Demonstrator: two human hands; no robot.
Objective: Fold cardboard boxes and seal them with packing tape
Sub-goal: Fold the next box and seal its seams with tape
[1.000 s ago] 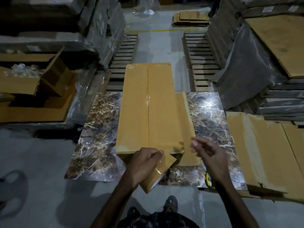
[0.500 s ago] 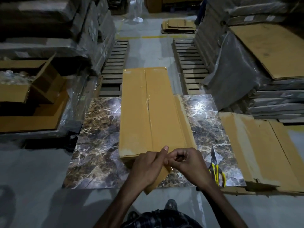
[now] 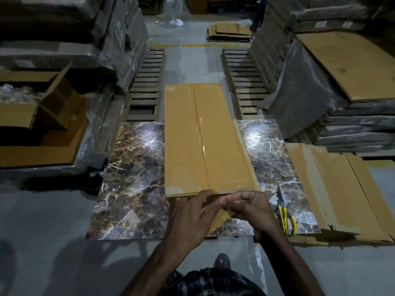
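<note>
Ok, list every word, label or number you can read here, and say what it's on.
No text is readable anywhere.
pale labels on the wrapped stacks, upper right: too small and blurred to read.
long cardboard box: no print visible.
yellow-handled scissors: no marking legible.
</note>
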